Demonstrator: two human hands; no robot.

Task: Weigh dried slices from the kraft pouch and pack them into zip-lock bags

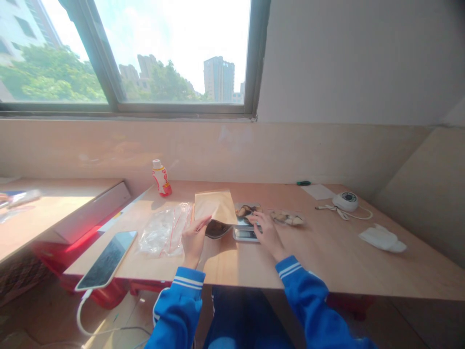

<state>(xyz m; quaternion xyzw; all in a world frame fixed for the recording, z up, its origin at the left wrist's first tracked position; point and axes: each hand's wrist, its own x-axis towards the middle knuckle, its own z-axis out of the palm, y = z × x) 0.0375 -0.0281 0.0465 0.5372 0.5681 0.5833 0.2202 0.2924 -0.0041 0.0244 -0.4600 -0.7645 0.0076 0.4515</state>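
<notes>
A brown kraft-paper bag (215, 202) lies on the table with its mouth gaping toward me and a dark inside. My left hand (194, 240) grips the left edge of that mouth. Just right of the bag is a small flat device with a grey display, like a pocket scale (246, 234). My right hand (268, 232) reaches over its right end, fingers apart; whether they touch it I cannot tell. Beyond the fingertips lie brown-and-cream dried slices (245, 210), seemingly in clear plastic. A second clear packet of pale pieces (288, 218) rests to the right.
Clear plastic bags (165, 231) with red seal lines lie left of the paper bag. A phone (109, 259) on a white cable overhangs the front left edge. A bottle (161, 178) stands at the back; a white round device (345, 201) and a crumpled white bag (382, 238) sit right.
</notes>
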